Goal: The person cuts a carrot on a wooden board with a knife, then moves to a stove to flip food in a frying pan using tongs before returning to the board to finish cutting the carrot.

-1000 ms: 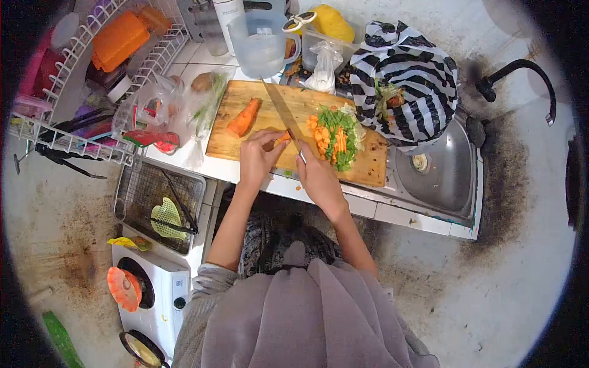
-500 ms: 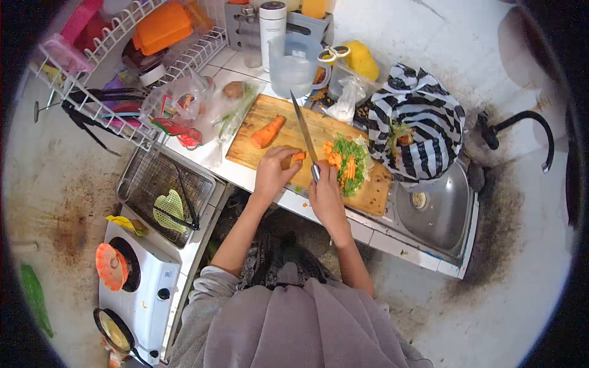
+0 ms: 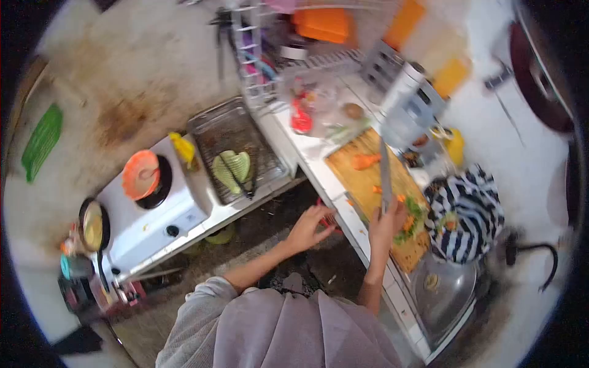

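My right hand grips a kitchen knife, its blade pointing away from me over the wooden cutting board. Close by that hand, sliced greens and small bits of cut carrot lie on the board. A larger piece of carrot rests near the board's far end, left of the blade. Off the counter's front edge, my left hand hangs with fingers apart and nothing in it. Behind its fingertips shows something red and striped, lower down and partly hidden.
At left, a white stove bears an orange scalloped bowl and a frying pan. A metal tray adjoins it. A striped bag stands beside the sink. Behind the board is a clear jug.
My view has swung left toward the stove. My left hand has let go of the small carrot piece and moved off the board. The knife stays in my right hand.
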A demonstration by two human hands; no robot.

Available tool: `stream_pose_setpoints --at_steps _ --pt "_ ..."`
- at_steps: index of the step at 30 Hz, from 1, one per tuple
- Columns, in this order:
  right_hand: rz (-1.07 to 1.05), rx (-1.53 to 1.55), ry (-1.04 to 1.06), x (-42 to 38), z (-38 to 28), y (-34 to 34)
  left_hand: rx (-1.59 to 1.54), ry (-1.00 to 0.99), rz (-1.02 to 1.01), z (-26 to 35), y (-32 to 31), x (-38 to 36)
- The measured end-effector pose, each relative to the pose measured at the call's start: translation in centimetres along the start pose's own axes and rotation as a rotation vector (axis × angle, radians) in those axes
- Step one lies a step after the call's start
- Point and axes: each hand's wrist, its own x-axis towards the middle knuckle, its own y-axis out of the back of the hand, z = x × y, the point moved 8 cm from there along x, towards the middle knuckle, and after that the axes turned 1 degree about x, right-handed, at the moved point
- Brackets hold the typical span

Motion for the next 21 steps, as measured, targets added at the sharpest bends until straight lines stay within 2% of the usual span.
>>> stream_pose_setpoints --at_steps 2,3,5,6,7,8,9,11,12,14,16,17,18,19,20,21 --pt "0.288 0.199 0.101 -0.9 -4.4 2.0 -0.001 0.136 -0.006 -4.7 0.2 -5.8" --pt "0.262 0.243 0.164 -1.4 -6.9 0.9 0.028 0.169 0.061 -5.8 1.3 -8.3" --pt "-0.161 0.443 0.297 -3.6 -12.7 -4.8 0.111 0.273 0.029 -7.2 3.0 -13.8" --pt "-0.402 0.534 0.347 -5.9 -14.9 -8.2 0.132 0.325 0.097 -7.4 4.6 -16.4" --pt "-0.642 0.601 0.390 -8.4 -16.8 -11.3 0.043 0.429 0.084 -8.0 5.2 -18.7" --pt "-0.789 0.639 0.414 -10.9 -18.4 -13.4 -0.054 0.515 0.065 -8.7 5.5 -20.8" --pt "-0.932 0.666 0.424 -13.6 -19.6 -15.2 -0.051 0.537 0.112 -8.9 6.3 -22.8" --pt "-1.012 0.633 0.498 -17.6 -20.9 -18.0 -0.134 0.682 0.202 -10.5 7.1 -27.9" --pt "-1.063 0.657 0.483 -19.0 -21.5 -19.0 -0.131 0.693 0.223 -10.8 7.2 -30.1" --pt "-1.044 0.644 0.533 -20.1 -22.4 -21.7 -0.133 0.902 0.298 -12.7 7.4 -35.6" --pt "-0.956 0.615 0.543 -19.2 -23.2 -24.8 -0.098 0.968 0.322 -14.3 6.7 -41.2" --pt "-0.819 0.512 0.585 -17.7 -24.1 -25.0 -0.063 1.031 0.332 -15.1 6.4 -44.2" --pt "-0.625 0.484 0.604 -15.9 -24.4 -26.4 0.016 1.007 0.297 -15.3 6.2 -46.7" --pt "-0.501 0.380 0.538 -14.0 -25.1 -26.9 0.095 0.981 0.262 -15.5 5.8 -49.1" --pt "-0.434 0.393 0.552 -11.9 -25.5 -28.0 0.101 1.138 0.261 -16.4 4.7 -52.7" --pt "-0.424 0.345 0.402 -10.3 -26.0 -28.4 0.108 1.295 0.260 -17.1 3.6 -56.4"
